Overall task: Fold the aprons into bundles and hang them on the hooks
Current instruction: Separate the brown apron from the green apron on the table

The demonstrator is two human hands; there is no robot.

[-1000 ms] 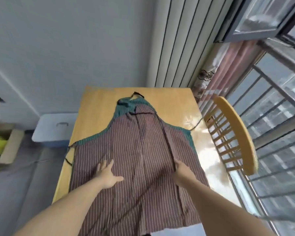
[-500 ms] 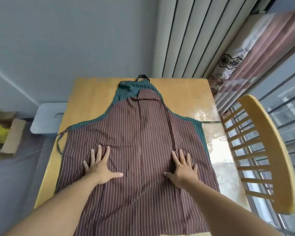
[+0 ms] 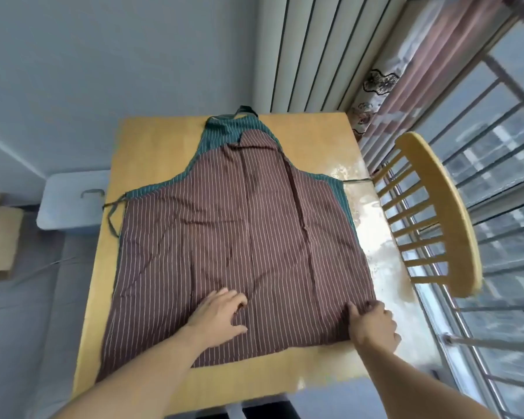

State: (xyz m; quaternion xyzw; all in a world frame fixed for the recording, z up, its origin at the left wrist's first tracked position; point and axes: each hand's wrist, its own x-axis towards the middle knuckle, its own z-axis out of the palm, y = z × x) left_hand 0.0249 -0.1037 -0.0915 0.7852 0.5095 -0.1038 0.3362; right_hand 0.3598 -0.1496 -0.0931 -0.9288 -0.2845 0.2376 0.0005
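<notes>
A brown pinstriped apron [image 3: 242, 237] lies spread flat across the wooden table [image 3: 152, 164], its bib pointing toward twelve o'clock and its hem toward six. Under it sits a green pinstriped apron [image 3: 224, 131], showing only as a border along the bib and both shoulders, with its dark neck loop hanging off the table's far edge at twelve o'clock. A thin tie trails off the left side at about nine o'clock, and another runs off toward the chair at three o'clock. The person's left hand [image 3: 221, 316] rests on the brown cloth near the hem, at roughly six o'clock, fingers loosely curled and lightly bunching the fabric beneath them (not a firm grasp, as far as I can see). The right hand [image 3: 372, 325] is at the lower right corner, about five o'clock, with thumb and fingers pinched closed on the brown apron's edge, where the cloth puckers. A wooden spindle-back chair [image 3: 442, 213] stands just beside the table at three o'clock, in front of the barred window. On the floor at nine o'clock sits a pale blue lidded bin [image 3: 70, 201], and farther left a cardboard box [image 3: 0, 240]. No writing or label can be read on anything.
</notes>
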